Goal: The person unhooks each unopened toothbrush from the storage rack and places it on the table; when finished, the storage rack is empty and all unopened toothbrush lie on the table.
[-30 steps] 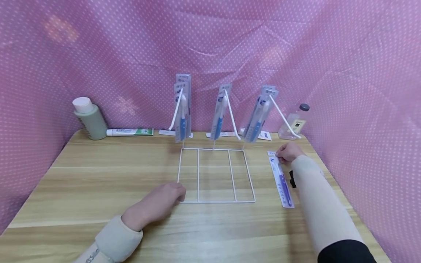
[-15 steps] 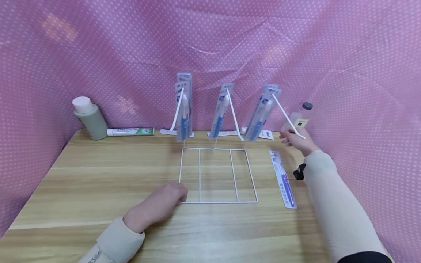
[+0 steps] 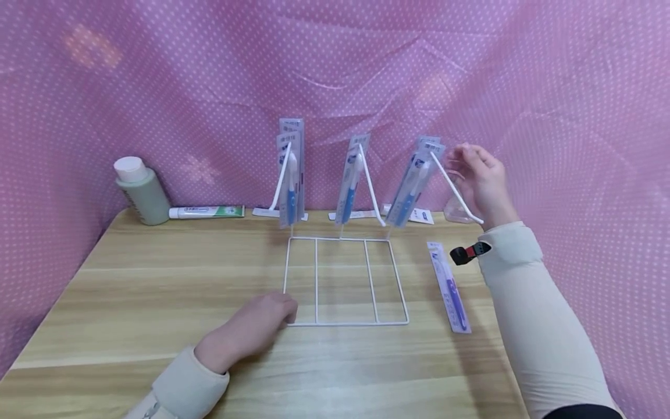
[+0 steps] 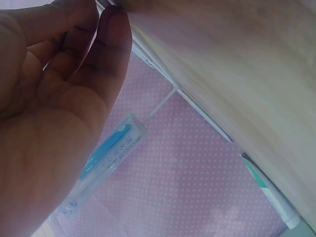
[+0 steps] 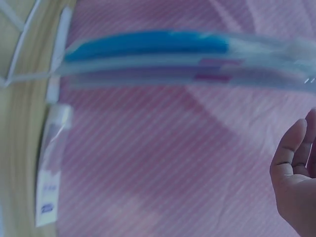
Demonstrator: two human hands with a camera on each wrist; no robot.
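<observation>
A white wire display rack (image 3: pixel 316 279) stands on the table, with packaged toothbrushes on its three hooks. My left hand (image 3: pixel 256 326) holds the front left corner of its base; in the left wrist view the left hand's thumb and fingers (image 4: pixel 114 34) meet at the wire. Raised beside the right hook is my right hand (image 3: pixel 484 180), empty, its fingers loosely bent close to the blue toothbrush packs (image 3: pixel 413 186). Below, a packaged purple toothbrush (image 3: pixel 450 291) lies on the table. The middle hook carries a blue toothbrush pack (image 3: pixel 350 180), the left hook several packs (image 3: pixel 290 186).
Along the back edge lie a toothpaste tube (image 3: pixel 206 212) and some white flat packs (image 3: pixel 420 216). A green bottle (image 3: pixel 146 195) with a white cap stands at the back left. A clear bottle (image 3: pixel 455 213) is mostly hidden behind the right hand. Pink dotted cloth encloses the table.
My right hand has left the purple toothbrush pack, moved back and risen beside the right hook. The pack stays on the table. My left hand keeps its place on the rack.
</observation>
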